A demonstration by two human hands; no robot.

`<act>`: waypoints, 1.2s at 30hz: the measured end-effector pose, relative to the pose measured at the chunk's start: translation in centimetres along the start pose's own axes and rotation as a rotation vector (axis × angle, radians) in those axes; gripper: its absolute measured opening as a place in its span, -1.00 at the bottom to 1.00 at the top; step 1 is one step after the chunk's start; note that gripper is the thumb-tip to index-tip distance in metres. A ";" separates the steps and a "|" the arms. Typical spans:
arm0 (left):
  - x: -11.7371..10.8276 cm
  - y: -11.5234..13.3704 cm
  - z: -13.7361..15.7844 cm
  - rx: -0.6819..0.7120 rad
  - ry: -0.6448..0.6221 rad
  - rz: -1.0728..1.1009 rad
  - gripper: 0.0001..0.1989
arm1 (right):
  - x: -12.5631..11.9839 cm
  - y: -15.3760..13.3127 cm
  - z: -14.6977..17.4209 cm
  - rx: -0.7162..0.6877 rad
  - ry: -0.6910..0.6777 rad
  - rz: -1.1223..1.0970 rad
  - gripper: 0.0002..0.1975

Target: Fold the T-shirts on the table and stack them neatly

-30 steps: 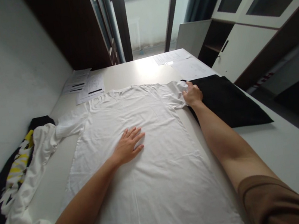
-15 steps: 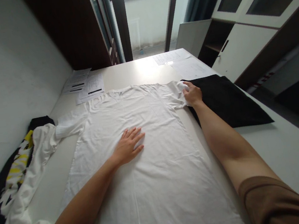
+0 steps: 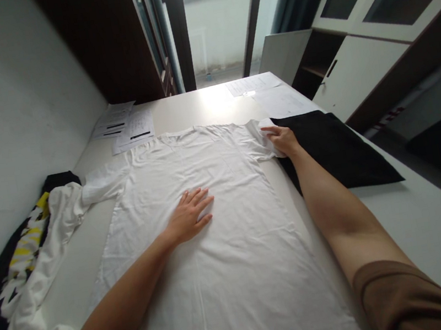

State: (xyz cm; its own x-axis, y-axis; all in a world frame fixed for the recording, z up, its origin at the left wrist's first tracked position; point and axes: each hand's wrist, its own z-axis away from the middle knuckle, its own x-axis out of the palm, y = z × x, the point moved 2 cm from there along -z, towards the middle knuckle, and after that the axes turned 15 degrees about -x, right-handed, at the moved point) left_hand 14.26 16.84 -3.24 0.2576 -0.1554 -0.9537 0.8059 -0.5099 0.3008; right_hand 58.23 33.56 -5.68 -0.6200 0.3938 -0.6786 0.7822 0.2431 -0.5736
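A white T-shirt [image 3: 236, 263] lies spread out on the table, neck end away from me, with small wrinkles over its front. My left hand [image 3: 190, 214] rests flat on the middle of it, fingers stretched out. At the cuff of the shirt's right-side sleeve is my right hand [image 3: 282, 138], touching the fabric with its forefinger extended; its other fingers are partly hidden. That sleeve end overlaps the edge of a folded black cloth [image 3: 336, 152].
Along the wall at left lie a crumpled white garment [image 3: 51, 258] and a black, yellow and white cloth [image 3: 27, 243]. Paper sheets [image 3: 133, 127] sit at the table's far left, more papers [image 3: 279, 101] at far right. Cabinets [image 3: 360, 70] stand beyond the right edge.
My right hand has slid slightly left over the sleeve, and its forefinger now reaches out across the fabric. My left hand stays put.
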 end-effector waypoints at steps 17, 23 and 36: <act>-0.1 0.0 0.1 -0.003 -0.001 0.004 -0.49 | 0.5 -0.3 -0.2 -0.185 0.080 -0.021 -0.50; 0.0 0.0 0.1 -0.008 -0.006 0.005 -0.49 | 0.1 -0.7 0.1 -0.074 0.079 0.018 -0.56; 0.0 0.1 0.0 -0.008 -0.002 0.019 -0.49 | 0.0 -1.9 0.0 -0.107 -0.043 0.124 -0.44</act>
State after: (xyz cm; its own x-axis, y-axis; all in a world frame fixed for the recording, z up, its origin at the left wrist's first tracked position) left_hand 14.29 16.77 -3.18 0.2717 -0.1671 -0.9478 0.8051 -0.5001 0.3189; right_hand 56.78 33.09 -4.58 -0.5188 0.3887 -0.7614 0.8533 0.2892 -0.4338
